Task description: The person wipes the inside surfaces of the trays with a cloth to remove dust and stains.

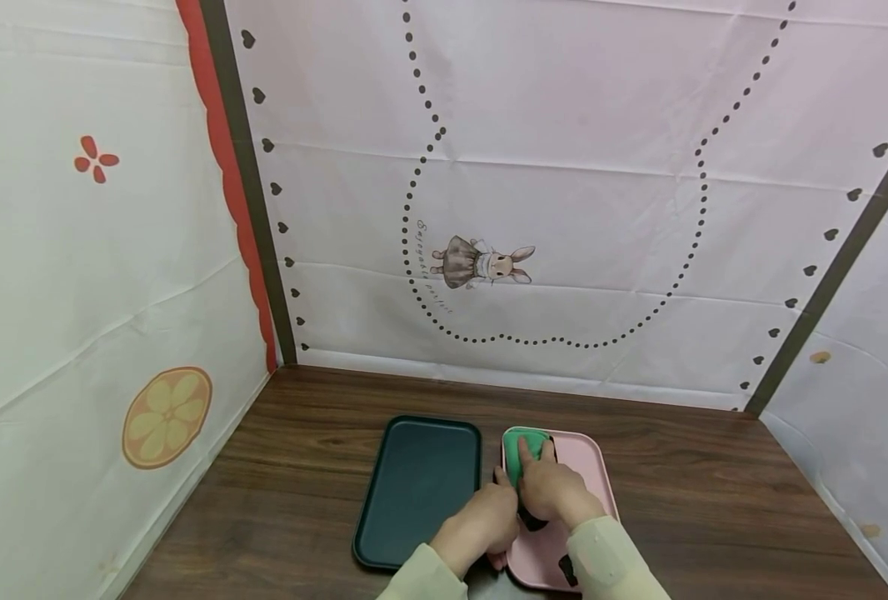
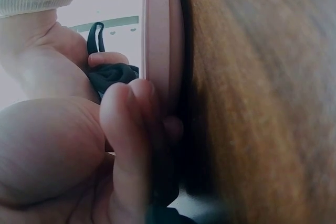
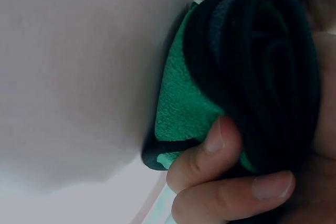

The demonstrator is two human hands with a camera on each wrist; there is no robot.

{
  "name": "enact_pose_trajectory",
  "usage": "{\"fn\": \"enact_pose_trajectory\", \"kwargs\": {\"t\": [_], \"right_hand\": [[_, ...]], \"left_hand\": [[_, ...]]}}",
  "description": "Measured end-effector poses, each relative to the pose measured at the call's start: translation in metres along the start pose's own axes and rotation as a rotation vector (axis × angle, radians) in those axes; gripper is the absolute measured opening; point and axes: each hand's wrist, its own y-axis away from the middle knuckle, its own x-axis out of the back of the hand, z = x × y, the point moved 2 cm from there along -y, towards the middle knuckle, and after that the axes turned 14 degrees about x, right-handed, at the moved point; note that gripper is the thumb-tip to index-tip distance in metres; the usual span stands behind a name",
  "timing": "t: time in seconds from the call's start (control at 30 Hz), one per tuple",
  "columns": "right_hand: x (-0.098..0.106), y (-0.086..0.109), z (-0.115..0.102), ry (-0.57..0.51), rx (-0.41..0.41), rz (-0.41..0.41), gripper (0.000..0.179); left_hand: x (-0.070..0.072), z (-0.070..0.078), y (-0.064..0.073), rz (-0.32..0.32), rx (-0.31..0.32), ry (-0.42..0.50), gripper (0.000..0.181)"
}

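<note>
A green folded cloth (image 1: 515,457) with black edging lies along the left side of the pink tray (image 1: 582,462). My right hand (image 1: 552,487) holds it, index and middle fingers spread over its top in the head view. Up close, the right wrist view shows the fingers curled against the bundled cloth (image 3: 184,95), its dark layers (image 3: 273,77) folded together. My left hand (image 1: 485,517) is at the tray's left rim. Its fingers (image 2: 126,124) meet the tray's outer wall (image 2: 157,40) in the left wrist view; whether they also grip cloth I cannot tell.
A dark teal tray (image 1: 423,483) sits close on the left of the pink one, both on a brown wood-grain table (image 1: 301,467). White printed sheets (image 1: 564,208) rise behind the table and at both sides.
</note>
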Motion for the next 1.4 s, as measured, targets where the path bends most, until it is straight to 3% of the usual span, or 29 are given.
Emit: {"fn": "enact_pose_trajectory", "kwargs": {"t": [0.27, 0.83, 1.4], "right_hand": [[-0.003, 0.003, -0.003, -0.003, -0.012, -0.02, 0.069], [-0.01, 0.015, -0.004, 0.0, 0.008, 0.001, 0.079], [-0.012, 0.027, -0.011, 0.006, 0.011, -0.019, 0.074]], "left_hand": [[0.0, 0.0, 0.0, -0.028, 0.022, 0.032, 0.074], [-0.001, 0.001, 0.003, -0.018, 0.013, 0.026, 0.074], [-0.001, 0.001, 0.004, -0.001, -0.004, 0.02, 0.073]]}}
